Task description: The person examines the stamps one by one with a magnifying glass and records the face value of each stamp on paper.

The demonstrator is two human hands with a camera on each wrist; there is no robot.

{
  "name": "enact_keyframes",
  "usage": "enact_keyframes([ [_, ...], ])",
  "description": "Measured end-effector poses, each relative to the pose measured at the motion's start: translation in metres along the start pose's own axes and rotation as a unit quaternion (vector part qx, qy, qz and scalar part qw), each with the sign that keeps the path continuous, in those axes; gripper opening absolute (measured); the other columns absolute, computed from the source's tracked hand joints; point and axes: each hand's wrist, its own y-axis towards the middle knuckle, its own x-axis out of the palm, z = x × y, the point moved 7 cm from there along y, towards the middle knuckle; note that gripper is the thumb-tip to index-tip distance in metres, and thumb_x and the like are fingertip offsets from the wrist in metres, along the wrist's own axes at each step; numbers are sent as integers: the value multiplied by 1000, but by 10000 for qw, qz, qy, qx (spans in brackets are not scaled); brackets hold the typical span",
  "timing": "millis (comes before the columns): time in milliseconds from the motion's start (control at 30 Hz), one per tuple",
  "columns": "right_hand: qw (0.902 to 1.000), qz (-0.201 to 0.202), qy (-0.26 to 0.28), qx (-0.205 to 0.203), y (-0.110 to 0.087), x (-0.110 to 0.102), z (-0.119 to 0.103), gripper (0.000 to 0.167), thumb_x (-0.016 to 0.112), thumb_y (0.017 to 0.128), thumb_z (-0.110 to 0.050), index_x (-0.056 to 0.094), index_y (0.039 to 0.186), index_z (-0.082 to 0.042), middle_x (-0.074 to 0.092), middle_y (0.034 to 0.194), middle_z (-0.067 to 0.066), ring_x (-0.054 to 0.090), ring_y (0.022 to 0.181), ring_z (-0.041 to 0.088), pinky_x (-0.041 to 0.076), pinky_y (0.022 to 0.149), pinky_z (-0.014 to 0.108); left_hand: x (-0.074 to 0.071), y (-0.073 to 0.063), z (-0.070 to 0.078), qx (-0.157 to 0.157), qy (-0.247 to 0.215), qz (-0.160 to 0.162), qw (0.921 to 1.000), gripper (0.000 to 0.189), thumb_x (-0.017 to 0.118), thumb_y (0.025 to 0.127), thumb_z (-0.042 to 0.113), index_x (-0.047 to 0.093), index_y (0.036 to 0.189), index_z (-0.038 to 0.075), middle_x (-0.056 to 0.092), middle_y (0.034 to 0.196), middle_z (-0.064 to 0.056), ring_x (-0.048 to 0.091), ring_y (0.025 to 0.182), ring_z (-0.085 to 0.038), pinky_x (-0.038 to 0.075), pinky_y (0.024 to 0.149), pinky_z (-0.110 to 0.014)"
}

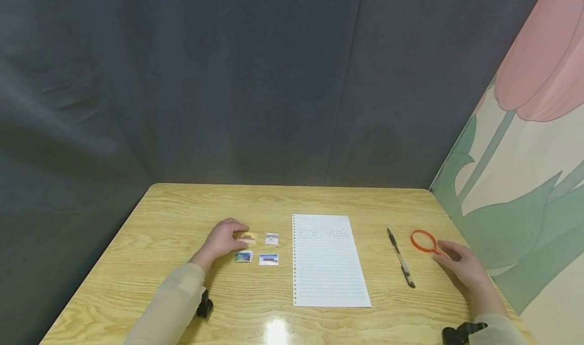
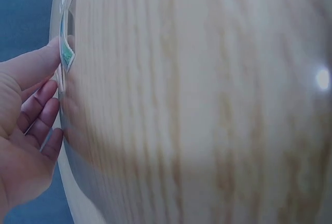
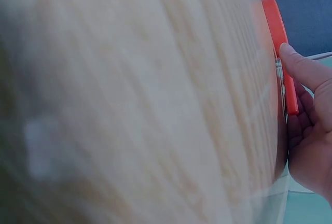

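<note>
Small postage stamps lie in two rows on the left of the wooden table. My left hand [image 1: 225, 238] rests at the yellow stamp [image 1: 248, 237], its thumb and forefinger spread on either side of it. Beside that are a grey-and-white stamp [image 1: 271, 238], a blue-green stamp [image 1: 244, 256] and a stamp with a red building [image 1: 268, 259]. Over on the right, my right hand [image 1: 465, 268] holds the handle of a red-orange magnifying glass [image 1: 412, 239] between thumb and fingers. In the right wrist view, the thumb presses on the red handle [image 3: 290, 92]; the other fingers curl behind it.
A lined sheet of paper [image 1: 330, 274] with punched holes and faint handwriting lies mid-table. Between it and the magnifying glass lies a black-and-clear pen [image 1: 401, 259]. Behind the table [image 1: 219, 198] hangs a dark curtain [image 1: 274, 107]; a flower-painted wall [image 1: 515, 173] borders the right.
</note>
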Motion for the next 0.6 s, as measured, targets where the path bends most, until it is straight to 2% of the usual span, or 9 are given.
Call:
enact_keyframes([
  [67,9999,-45,-123,31,0,0,0,56,73,92,-23,54,130,14,55,127,36,46,95,-14,40,74,7,0,0,-2,-72,-38,-53,10000,44,85,79,16,71,119,5,64,112,-6,59,108,-30,49,97,-47],
  [133,9996,-149,-219,73,1,0,-1,56,72,92,-24,54,130,14,56,127,35,56,102,5,43,74,13,1,1,-3,-156,-137,-102,9997,43,85,79,16,71,118,6,64,111,-5,59,108,-29,49,97,-47],
  [200,9992,-188,-316,123,1,0,-2,55,72,93,-24,55,129,13,57,126,35,59,104,23,45,74,16,1,1,-4,-220,-265,-132,9993,43,85,79,15,72,118,6,63,111,-5,58,108,-29,49,98,-47],
  [233,9991,-224,-334,135,1,0,-2,54,71,93,-24,55,129,13,57,126,34,60,104,27,45,73,17,0,2,-5,-250,-333,-145,9990,43,85,78,14,72,118,6,63,112,-5,58,108,-29,48,98,-47],
  [300,9990,-268,-322,166,1,0,-3,53,71,94,-23,56,129,13,58,124,34,61,100,21,46,72,18,0,2,-6,-306,-435,-182,9984,43,85,78,14,72,118,6,63,112,-5,58,109,-29,48,99,-48],
  [433,9991,-250,-292,183,1,-1,-1,48,71,94,-22,59,126,12,62,119,31,53,86,-4,48,69,19,-1,1,-7,-389,-642,-252,9969,43,85,79,12,71,119,6,62,113,-5,57,112,-29,46,101,-49],
  [600,9991,-204,-174,315,2,-1,5,44,70,94,-22,62,121,12,66,108,23,50,79,-9,47,67,20,0,2,-10,-454,-842,-322,9949,43,84,79,11,71,119,6,62,114,-5,56,113,-30,46,101,-49],
])
